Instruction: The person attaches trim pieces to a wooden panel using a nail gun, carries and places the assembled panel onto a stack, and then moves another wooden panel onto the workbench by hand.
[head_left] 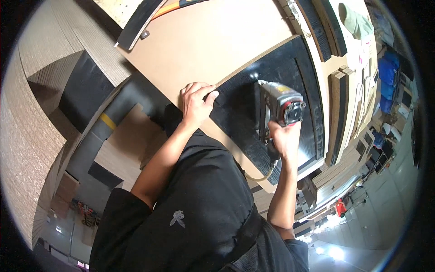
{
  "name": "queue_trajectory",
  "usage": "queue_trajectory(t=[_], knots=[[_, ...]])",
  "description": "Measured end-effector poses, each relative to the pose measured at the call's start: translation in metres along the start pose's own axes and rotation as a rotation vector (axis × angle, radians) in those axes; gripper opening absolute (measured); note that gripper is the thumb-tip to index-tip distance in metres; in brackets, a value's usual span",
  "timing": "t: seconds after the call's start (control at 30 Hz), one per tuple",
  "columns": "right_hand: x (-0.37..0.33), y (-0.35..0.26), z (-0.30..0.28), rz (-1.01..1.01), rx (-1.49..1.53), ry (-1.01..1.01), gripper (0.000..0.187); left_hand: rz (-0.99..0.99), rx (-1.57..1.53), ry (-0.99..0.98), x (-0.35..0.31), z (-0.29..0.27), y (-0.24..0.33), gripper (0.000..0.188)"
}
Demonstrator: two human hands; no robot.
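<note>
Head view: two bare hands at work over a black panel with a grooved, wood-like surface [235, 115], which lies on a larger tan board [181, 56] in front of the person's torso. The right hand [285, 136] is closed around the handle of a silver nail gun [281, 93] with a red and black end cap; the tool stands over the middle of the panel, its narrow nose pointing away from the person (whether the nose touches the surface cannot be told). A yellowish hose [267, 174] curves near the tool's handle, at the panel's near edge. The left hand [197, 104] lies at the panel's left corner, fingers bent and thumb over the edge; whether it grips or merely rests there cannot be told. On the far part of the board are a dark curved-looking strip [140, 25], a small dark object [145, 34] and an orange and black tool [170, 9]. To the right, black-faced strips [337, 113] lie stacked beside the panel, with a pale green cloth-like item [355, 22] beyond them
</note>
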State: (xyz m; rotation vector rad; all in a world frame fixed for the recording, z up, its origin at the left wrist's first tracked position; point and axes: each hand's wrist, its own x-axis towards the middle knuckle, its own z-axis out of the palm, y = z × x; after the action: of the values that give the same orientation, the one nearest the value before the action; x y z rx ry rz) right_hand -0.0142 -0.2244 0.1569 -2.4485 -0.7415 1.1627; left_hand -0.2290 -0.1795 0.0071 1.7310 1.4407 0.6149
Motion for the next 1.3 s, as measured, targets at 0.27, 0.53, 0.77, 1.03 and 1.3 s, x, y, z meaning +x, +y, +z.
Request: queue_trajectory(t=[0.27,0.53,0.77,1.03,1.3], knots=[[-0.045,0.012,0.02,-0.049,-0.086,-0.13,0.021,-0.003,-0.036,0.081,-0.001,-0.001,0.0,0.014],[-0.049,0.011,0.039,-0.205,-0.127,-0.22,0.02,-0.036,-0.064,0.062,-0.003,0.003,-0.007,0.014],[-0.046,0.011,0.048,-0.256,-0.161,-0.238,0.019,-0.028,-0.027,0.062,-0.004,0.001,-0.005,0.014],[-0.047,0.008,0.054,-0.222,-0.302,-0.169,0.018,-0.05,-0.037,0.037,-0.004,0.003,-0.003,0.014],[-0.054,0.017,0.05,-0.213,-0.087,-0.133,0.021,-0.001,0.032,0.058,-0.003,0.002,-0.003,0.013]])
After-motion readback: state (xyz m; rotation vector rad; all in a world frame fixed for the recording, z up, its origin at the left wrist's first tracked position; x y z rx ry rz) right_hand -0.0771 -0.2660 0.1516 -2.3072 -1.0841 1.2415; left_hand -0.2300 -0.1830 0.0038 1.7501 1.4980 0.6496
